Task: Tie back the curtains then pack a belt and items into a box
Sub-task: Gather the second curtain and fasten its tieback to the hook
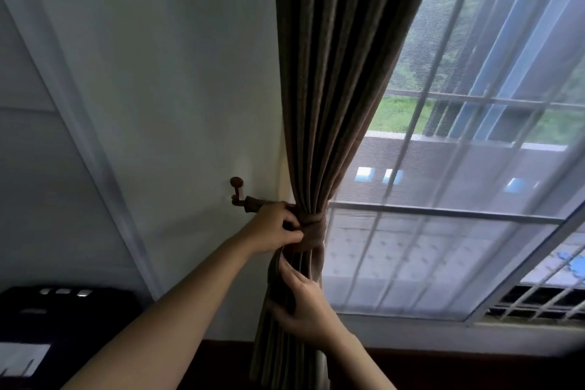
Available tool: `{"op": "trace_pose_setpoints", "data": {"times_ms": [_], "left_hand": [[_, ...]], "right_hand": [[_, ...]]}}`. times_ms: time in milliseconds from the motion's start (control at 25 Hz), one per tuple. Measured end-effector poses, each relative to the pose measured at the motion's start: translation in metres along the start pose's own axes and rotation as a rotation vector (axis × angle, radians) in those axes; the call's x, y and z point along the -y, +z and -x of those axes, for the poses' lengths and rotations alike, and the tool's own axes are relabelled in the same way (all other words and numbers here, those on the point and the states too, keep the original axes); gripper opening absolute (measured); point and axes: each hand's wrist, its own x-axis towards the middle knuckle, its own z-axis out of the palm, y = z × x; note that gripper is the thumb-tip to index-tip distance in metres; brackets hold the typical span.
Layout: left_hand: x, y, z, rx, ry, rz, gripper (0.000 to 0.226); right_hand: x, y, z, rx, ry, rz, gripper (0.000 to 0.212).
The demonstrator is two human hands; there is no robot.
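At mid-frame our left hand (272,228) pinched the tieback (313,226) round the gathered curtain (332,89), its end on the hook (237,190) just left. Lower, our right hand (304,304) gripped the folds, fingers curled. We judged it best to hold the folds bunched while snugging the tieback.

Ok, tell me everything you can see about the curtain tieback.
The tieback is a band of brown fabric, close in colour to the curtain. It wraps round the gathered folds and cinches them into a narrow waist. One end runs left to a dark wooden hook on the white wall, where it looks looped on. The left hand pinches the band at its left side. The right hand grips the curtain just below, not the band.
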Motion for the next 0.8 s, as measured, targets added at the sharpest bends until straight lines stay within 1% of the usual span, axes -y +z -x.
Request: {"op": "trace_pose_setpoints", "data": {"times_ms": [40, 80, 120, 160, 200, 280, 320, 360, 480, 560, 640, 720, 800], "left_hand": [[0.002, -0.002, 0.001, 0.011, -0.004, 0.014, 0.007], [0.003, -0.003, 0.004, 0.022, -0.015, 0.048, 0.005], [0.006, -0.003, 0.007, 0.026, -0.036, 0.088, 0.007], [0.008, -0.003, 0.011, 0.026, -0.058, 0.136, 0.01], [0.01, -0.001, 0.014, 0.023, -0.077, 0.175, 0.014], [0.015, 0.004, 0.02, 0.006, -0.077, 0.254, 0.02], [0.018, 0.006, 0.023, -0.006, -0.068, 0.291, 0.02], [0.021, 0.007, 0.025, -0.025, -0.051, 0.316, 0.019], [0.038, -0.003, 0.03, -0.132, -0.023, 0.297, 0.016], [0.054, -0.017, 0.035, -0.114, -0.019, 0.196, 0.013], [0.069, -0.032, 0.038, -0.076, -0.039, 0.125, 0.013], [0.082, -0.043, 0.038, -0.092, -0.093, 0.158, 0.014], [0.091, -0.047, 0.037, -0.143, -0.178, 0.322, 0.01]], "right_hand": [[-0.006, -0.004, 0.002, -0.085, 0.019, -0.108, 0.054], [-0.013, -0.011, 0.002, -0.263, 0.056, -0.213, 0.04], [-0.022, -0.018, -0.001, -0.461, 0.118, -0.29, 0.031], [-0.028, -0.028, -0.008, -0.574, 0.189, -0.337, 0.034], [-0.028, -0.04, -0.018, -0.575, 0.224, -0.379, 0.043], [-0.021, -0.057, -0.043, -0.359, 0.205, -0.492, 0.065], [-0.014, -0.061, -0.055, -0.28, 0.2, -0.515, 0.068], [-0.008, -0.063, -0.066, -0.263, 0.208, -0.497, 0.067], [-0.004, -0.057, -0.086, -0.401, 0.236, -0.362, 0.052], [-0.004, -0.053, -0.093, -0.435, 0.239, -0.303, 0.044], [-0.005, -0.049, -0.096, -0.449, 0.223, -0.305, 0.042], [-0.006, -0.046, -0.096, -0.448, 0.198, -0.298, 0.042], [-0.006, -0.044, -0.098, -0.446, 0.189, -0.278, 0.042]]}}
